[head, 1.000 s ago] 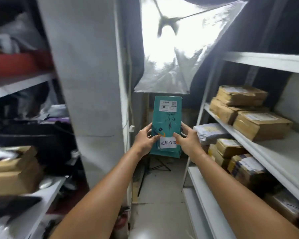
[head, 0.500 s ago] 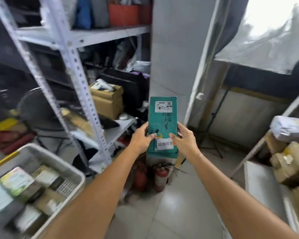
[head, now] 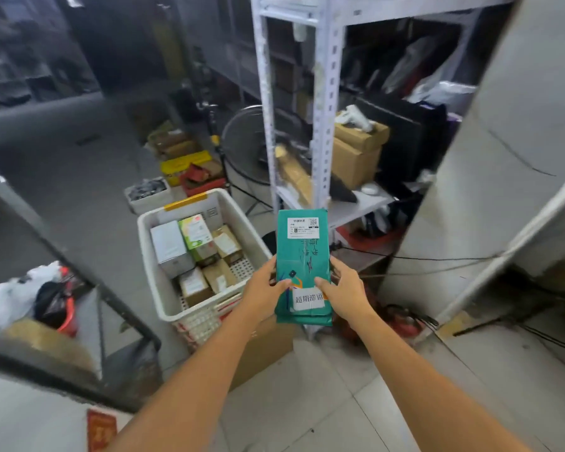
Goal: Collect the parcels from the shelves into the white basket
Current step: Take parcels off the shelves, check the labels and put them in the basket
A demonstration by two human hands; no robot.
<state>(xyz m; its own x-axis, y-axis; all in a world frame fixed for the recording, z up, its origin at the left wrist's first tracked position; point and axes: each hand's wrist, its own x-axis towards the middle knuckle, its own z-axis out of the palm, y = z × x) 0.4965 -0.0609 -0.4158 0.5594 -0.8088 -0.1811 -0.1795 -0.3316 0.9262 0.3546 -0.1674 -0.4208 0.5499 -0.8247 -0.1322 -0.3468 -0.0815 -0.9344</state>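
Basket [head: 154, 265] now fully visible beside teal parcel [head: 302, 252], still pinched by left hand [head: 263, 290] and right hand [head: 348, 290].

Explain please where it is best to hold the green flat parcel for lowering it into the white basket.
Take the green parcel by its two long side edges, low down, coming from left and right. It is thin, tall and upright, so thumbs on the front face and fingers behind steady it. The left hand and right hand hold it so.
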